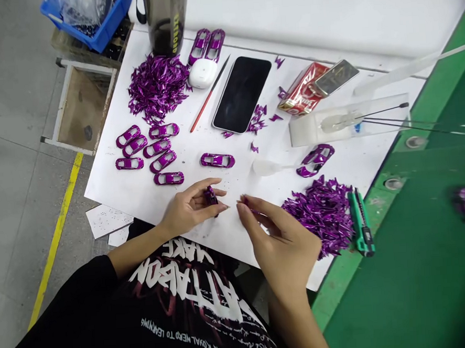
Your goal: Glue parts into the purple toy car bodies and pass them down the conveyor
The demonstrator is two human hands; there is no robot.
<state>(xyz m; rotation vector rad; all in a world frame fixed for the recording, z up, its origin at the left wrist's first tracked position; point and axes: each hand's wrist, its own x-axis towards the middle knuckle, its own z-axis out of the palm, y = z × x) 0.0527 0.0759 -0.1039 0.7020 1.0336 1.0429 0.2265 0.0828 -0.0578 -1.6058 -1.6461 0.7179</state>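
My left hand (pixel 193 205) is closed around a small shiny purple toy car body (pixel 210 195), held just above the white sheet (pixel 232 169). My right hand (pixel 277 231) is beside it, fingers pinched together on a tiny purple piece (pixel 254 211) that I can barely make out. A pile of small purple parts (pixel 325 210) lies right of that hand. Several finished-looking purple car bodies (pixel 152 152) sit in a group at the left, one more (pixel 217 160) in the middle and another (pixel 316 159) at the right.
A second purple parts pile (pixel 156 85), a dark bottle (pixel 166 20), a white earbud case (pixel 202 73), a phone (pixel 242 93), a red pencil (pixel 208 96), a red pack (pixel 302 91), a clear tray with rods (pixel 347 122), a green utility knife (pixel 360 223) and a green belt (pixel 426 246).
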